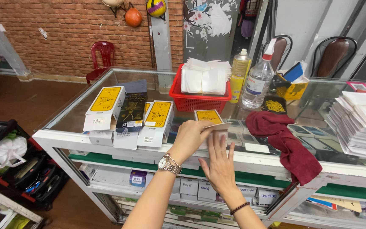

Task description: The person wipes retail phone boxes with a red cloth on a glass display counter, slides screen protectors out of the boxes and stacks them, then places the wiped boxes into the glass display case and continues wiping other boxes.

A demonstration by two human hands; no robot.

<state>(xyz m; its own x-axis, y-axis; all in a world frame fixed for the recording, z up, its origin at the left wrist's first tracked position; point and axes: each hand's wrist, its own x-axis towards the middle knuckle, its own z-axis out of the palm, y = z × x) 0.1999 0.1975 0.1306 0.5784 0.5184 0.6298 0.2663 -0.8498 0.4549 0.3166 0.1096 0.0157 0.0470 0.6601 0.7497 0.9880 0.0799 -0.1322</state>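
My left hand (188, 139), with a metal watch on its wrist, pinches a thin white flat sleeve (219, 126) at the front of the glass counter (70, 114). My right hand (220, 164), a bead bracelet on its wrist, lies with its fingers pointing up against a small white packet (221, 136) just under that sleeve. A yellow-faced box (208, 115) lies right behind both hands.
Yellow and black flat boxes (132, 110) lie in a row at the left. A red basket (198, 103) of white packets, a yellow can (239, 74) and a clear spray bottle (257, 85) stand behind. A maroon cloth (286, 144) drapes over the front edge; white packet stacks (361, 123) sit at right.
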